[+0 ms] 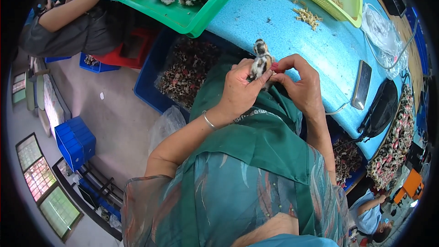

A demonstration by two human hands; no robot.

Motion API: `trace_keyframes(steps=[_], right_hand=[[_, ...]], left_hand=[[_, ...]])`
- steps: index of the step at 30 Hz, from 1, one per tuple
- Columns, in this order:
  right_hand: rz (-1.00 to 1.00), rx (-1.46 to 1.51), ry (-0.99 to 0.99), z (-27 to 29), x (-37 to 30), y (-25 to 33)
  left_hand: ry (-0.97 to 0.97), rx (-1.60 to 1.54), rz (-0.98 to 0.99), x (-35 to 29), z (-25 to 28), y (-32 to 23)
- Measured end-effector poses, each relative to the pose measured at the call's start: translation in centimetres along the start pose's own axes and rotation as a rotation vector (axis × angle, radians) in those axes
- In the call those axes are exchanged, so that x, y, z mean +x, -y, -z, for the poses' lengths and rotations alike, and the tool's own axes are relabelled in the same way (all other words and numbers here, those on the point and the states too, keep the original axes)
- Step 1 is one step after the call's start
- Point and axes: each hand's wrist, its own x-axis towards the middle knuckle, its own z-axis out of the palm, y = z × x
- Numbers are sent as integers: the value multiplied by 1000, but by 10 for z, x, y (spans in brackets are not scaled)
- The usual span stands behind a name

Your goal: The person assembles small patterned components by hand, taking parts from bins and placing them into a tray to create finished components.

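A small plush piece (261, 63) in white, black and tan spotted fur stands upright between my hands, over my lap at the table's near edge. My left hand (238, 86) is closed round its lower part, thumb across the front. On its right side is a small pink-red patch (274, 66). The thumb and forefinger of my right hand (302, 81) are pinched together at that patch; whether they hold fabric or some tiny part is too small to tell. My fingers hide the underside of the plush piece.
On the blue table (256, 18) are a green tray (194, 25) of plush pieces, a yellow basket (325, 3) and loose tan bits (307, 18). A phone (362, 84), black pouch (382, 110) and plastic bag (384, 32) lie right. A blue crate (147, 75) stands left; a co-worker's arm (68, 11) shows beyond.
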Motion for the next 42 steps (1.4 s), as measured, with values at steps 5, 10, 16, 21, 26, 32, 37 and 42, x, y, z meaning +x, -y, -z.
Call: trace_keyframes(steps=[5, 10, 16, 21, 26, 32, 37, 42], right_hand=[[-85, 91, -4, 1, 0, -6], [-105, 134, 73, 2, 0, -10], [-124, 121, 213, 8, 6, -10], [-240, 455, 88, -10, -5, -26], [-404, 830, 238, -9, 5, -40], [-411, 806, 293, -13, 6, -42], [-339, 637, 161, -23, 1, -32], [-282, 521, 39, -29, -8, -25]], left_hand=[[14, -71, 93, 0, 2, -4], [35, -162, 260, 1, 4, -7], [69, 313, -270, 4, 11, -3], [75, -349, 373, 1, 6, -8], [35, -469, 442, 3, 5, 0], [-27, 138, 56, -1, 4, 15], [-39, -26, 195, 1, 3, -2], [-51, 283, -105, 1, 6, 5]])
